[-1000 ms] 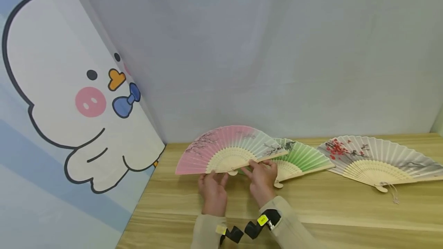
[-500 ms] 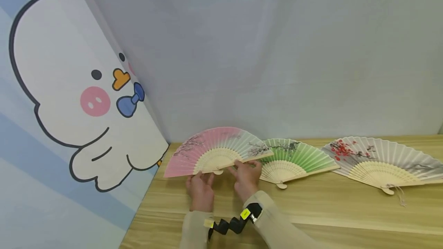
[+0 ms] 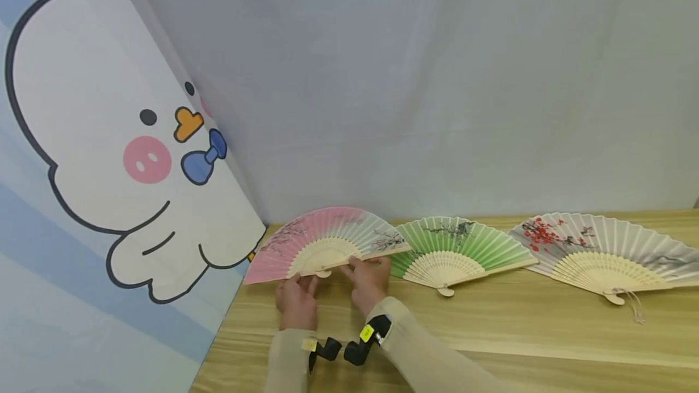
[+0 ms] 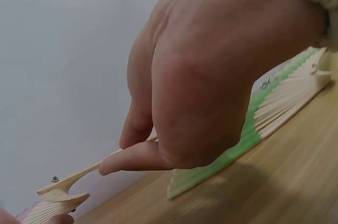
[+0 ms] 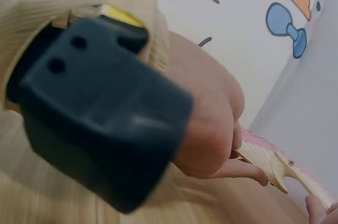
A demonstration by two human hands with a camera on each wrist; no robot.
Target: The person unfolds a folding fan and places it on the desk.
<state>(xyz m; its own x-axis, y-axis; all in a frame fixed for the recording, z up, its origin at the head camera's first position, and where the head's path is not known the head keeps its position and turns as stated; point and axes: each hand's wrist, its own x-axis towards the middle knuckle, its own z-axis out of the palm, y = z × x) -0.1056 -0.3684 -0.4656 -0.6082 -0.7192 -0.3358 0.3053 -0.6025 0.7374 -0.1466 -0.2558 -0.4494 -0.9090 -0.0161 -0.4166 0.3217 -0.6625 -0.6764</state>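
A spread pink-and-white folding fan (image 3: pixel 327 241) with a branch print is held in both hands, tilted up at the right. My left hand (image 3: pixel 297 303) grips its lower edge left of the pivot. To the right of the pivot, my right hand (image 3: pixel 371 282) pinches the outer stick between thumb and fingers; this pinch shows closely in the left wrist view. A spread green folding fan (image 3: pixel 480 247) lies just right of that hand, its left edge partly covered in the head view by the pink fan's tip.
Farther right lies a spread grey-white folding fan (image 3: pixel 622 241) with red blossoms and a cord. Its left edge meets the green fan's tip. The wooden table (image 3: pixel 491 332) ends at a grey backdrop (image 3: pixel 437 77); a cartoon duck panel (image 3: pixel 82 138) stands at left.
Both hands have carried the pink fan to the left and slightly nearer. More of the green fan now shows; it and the grey-white fan stay in place.
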